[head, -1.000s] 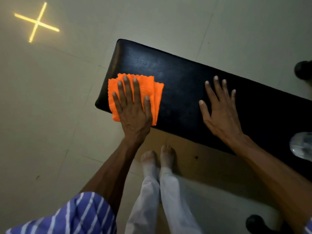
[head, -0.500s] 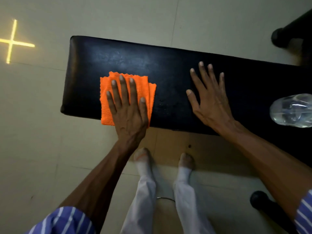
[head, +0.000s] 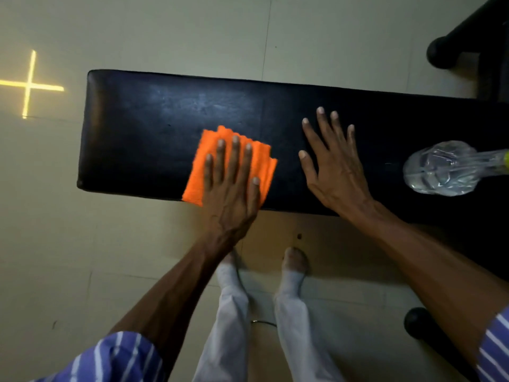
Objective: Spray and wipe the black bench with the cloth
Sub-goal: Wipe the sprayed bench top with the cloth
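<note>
Stretching across the middle of the view, the black bench [head: 154,106] stands on a pale tiled floor [head: 165,28], its padded top showing a faint grey sheen toward the left end and far edge. On the near half of the seat, close to the front edge, lies the folded orange cloth [head: 199,166]. The left hand [head: 232,194] presses flat on it, fingers straight and spread, palm down, pinning the cloth to the bench without gripping it. Just to its right, the right hand [head: 337,172] rests flat and empty on the bare upholstery, fingers splayed, apparently bracing the person.

Further right on the seat lies a clear plastic spray bottle [head: 438,169] on its side, apart from both hands; only a sliver of yellow-green shows at the frame's edge where its top would be. With the bottle set down and the cloth in contact, the spraying looks done and the wiping under way. The dull sheen on the left part may be damp film; whether that part has been wiped cannot be told. The stretch beneath the right hand and around the bottle likely remains to be covered.

Below the bench, the person's feet and pale trousers [head: 231,312] stand on the floor, and a yellow cross [head: 27,85] glows on the tiles at left.
</note>
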### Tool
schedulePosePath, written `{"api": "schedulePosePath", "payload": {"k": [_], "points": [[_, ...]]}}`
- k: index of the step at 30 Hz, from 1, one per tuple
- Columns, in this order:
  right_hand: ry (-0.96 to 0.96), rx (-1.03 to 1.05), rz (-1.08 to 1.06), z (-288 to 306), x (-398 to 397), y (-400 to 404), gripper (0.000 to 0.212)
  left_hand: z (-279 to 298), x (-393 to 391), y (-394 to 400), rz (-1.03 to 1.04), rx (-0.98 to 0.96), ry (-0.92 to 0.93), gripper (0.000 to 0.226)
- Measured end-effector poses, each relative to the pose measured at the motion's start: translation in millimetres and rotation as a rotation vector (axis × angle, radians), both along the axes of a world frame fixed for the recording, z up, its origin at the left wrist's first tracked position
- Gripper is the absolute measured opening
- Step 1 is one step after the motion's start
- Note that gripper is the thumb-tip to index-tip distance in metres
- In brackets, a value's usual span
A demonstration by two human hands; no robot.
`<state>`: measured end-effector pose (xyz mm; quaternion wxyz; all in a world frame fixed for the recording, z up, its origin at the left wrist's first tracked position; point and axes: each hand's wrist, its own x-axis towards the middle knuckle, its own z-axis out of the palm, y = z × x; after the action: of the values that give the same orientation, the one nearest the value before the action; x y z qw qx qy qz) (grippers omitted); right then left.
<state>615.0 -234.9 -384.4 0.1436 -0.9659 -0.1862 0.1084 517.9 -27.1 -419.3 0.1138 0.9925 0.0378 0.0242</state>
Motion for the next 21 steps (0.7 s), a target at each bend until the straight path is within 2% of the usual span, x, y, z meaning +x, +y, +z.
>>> {"api": "schedulePosePath", "payload": {"k": [4,5,9,10,14,21], "points": [[-0.006,0.013,-0.042,-3,-16,-36,0.06,0,2,-17,-0.123,0.002,0.012,0.061],[-0.007,0.009,-0.049,-4,-17,-37,0.06,0,9,-4,-0.09,0.011,0.014,0.061],[-0.005,0.017,-0.05,-2,-19,-32,0.06,3,34,26,0.264,0.031,0.035,0.061],[-0.007,0.016,-0.055,-2,-20,-35,0.06,4,32,13,0.243,0.044,0.037,0.061],[-0.019,0.045,-0.087,-1,-27,-39,0.059,0,5,-43,-0.061,0.005,0.03,0.061],[0.0,0.045,-0.098,3,-31,-45,0.059,12,24,-30,-0.126,-0.016,0.055,0.061]]}}
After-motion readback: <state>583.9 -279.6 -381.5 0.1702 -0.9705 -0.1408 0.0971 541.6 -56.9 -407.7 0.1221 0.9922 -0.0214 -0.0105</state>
